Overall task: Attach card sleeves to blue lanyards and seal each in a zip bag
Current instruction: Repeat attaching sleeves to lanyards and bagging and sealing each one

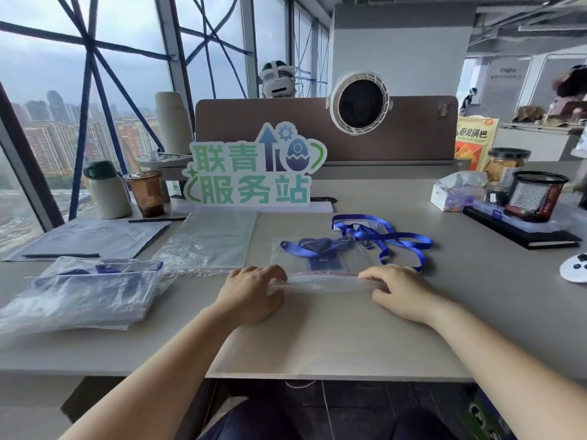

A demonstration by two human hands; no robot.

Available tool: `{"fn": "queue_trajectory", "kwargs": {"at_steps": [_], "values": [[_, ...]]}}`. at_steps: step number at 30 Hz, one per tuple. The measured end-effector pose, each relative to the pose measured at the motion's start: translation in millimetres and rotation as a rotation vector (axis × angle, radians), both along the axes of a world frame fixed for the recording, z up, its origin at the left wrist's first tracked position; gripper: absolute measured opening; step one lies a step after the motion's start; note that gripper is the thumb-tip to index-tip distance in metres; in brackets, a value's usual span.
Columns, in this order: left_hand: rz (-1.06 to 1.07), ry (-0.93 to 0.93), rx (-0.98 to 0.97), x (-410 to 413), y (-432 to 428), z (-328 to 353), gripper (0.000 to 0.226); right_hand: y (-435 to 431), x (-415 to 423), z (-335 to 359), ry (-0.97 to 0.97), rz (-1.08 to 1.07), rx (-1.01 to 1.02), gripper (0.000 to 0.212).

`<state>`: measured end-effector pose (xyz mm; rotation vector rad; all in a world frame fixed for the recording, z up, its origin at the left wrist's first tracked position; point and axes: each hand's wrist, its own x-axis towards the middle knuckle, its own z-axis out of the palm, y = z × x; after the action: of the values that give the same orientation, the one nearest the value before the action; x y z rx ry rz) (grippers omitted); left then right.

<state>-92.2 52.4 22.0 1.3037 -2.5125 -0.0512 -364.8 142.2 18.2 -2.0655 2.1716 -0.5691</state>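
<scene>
A clear zip bag [346, 262] lies on the grey desk in front of me, with a blue lanyard and card sleeve [317, 249] inside it. My left hand [251, 293] pinches the left end of the bag's zip strip. My right hand [397, 290] pinches the right end of the same strip. Behind the bag lie loose blue lanyards [387, 236] with clips, on top of a clear card sleeve. A pile of filled zip bags [85, 290] sits at the left.
Empty zip bags [209, 242] lie left of centre, beside papers [92, 239] with pens. A green sign [251, 169], a flask, a drink cup [146, 192], a tissue pack [457, 192], a mesh pen cup [533, 195] and a white controller [575, 268] ring the desk.
</scene>
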Motion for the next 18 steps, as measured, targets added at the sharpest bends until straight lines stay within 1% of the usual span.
{"fn": "queue_trajectory", "kwargs": {"at_steps": [2,4,6,7,8,10,12,13,15,17,18], "values": [[0.02,0.036,-0.017,1,-2,-3,0.029,-2,-3,-4,-0.15,-0.02,-0.043,0.019],[0.032,0.181,0.015,3,-8,-8,0.019,-3,-5,-5,-0.382,-0.019,-0.08,0.007],[0.038,0.416,0.142,3,-13,-12,0.01,-4,-4,-1,-0.558,-0.016,-0.137,0.009],[0.043,0.527,0.204,2,-15,-11,0.012,-4,-3,2,-0.634,-0.015,-0.16,0.009],[0.057,0.609,0.247,-1,-15,-9,0.016,-5,-1,5,-0.691,-0.026,-0.183,0.009],[0.131,0.688,0.293,-7,-16,-3,0.021,-10,0,8,-0.754,-0.089,-0.226,0.016],[0.219,0.643,0.293,-14,-20,0,0.023,-21,-1,5,-0.704,-0.209,-0.23,0.023],[0.273,0.577,0.286,-18,-24,0,0.025,-27,-2,4,-0.632,-0.274,-0.208,0.027],[0.349,0.445,0.279,-24,-31,-1,0.032,-36,-4,-1,-0.428,-0.391,-0.095,0.031],[0.366,0.317,0.272,-30,-34,-2,0.043,-40,-2,-4,-0.252,-0.475,0.013,0.033],[0.365,0.245,0.258,-32,-33,-2,0.048,-42,-1,-4,-0.185,-0.5,0.036,0.034]]}}
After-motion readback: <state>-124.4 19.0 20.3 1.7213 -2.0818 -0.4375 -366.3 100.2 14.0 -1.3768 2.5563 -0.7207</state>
